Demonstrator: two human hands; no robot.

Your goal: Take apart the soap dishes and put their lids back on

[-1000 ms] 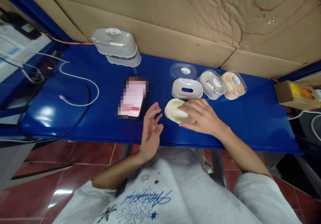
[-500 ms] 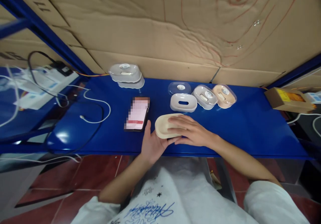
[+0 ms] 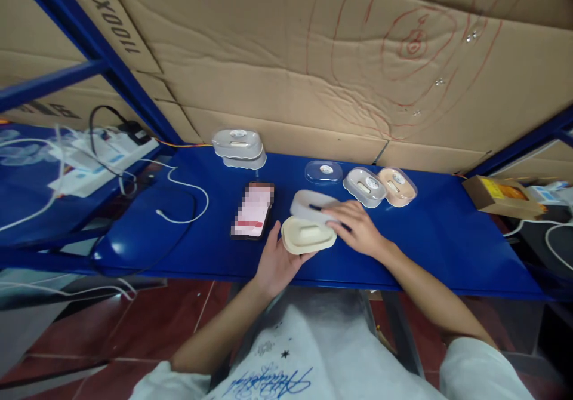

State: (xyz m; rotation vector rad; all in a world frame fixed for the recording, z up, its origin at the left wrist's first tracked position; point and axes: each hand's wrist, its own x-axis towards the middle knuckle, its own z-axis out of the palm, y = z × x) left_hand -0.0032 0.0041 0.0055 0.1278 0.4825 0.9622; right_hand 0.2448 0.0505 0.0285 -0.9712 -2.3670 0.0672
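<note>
A cream oval dish (image 3: 308, 236) with a small block-shaped raised part inside rests in my left hand (image 3: 278, 264), thumb at its left side and fingers beneath. Just above its far edge, tilted, is a white oval tray with a slot (image 3: 308, 206). My right hand (image 3: 358, 225) pinches that tray by its right end. Beyond, a clear oval lid with a round sticker (image 3: 323, 172) lies on the blue table. Right of the lid stand a grey lidded soap box (image 3: 364, 186) and a peach lidded soap box (image 3: 398, 186).
Two stacked grey lidded boxes (image 3: 239, 148) stand at the back left. A phone (image 3: 253, 210) lies left of my hands. White cable (image 3: 201, 209) and power strips (image 3: 102, 164) are at the left. An open carton (image 3: 504, 196) sits at the right, with cardboard (image 3: 268, 77) behind.
My right hand has left the cream dish and taken the white slotted tray off the table, bringing it over the dish. My left hand still holds the dish. The camera view has shifted slightly.
</note>
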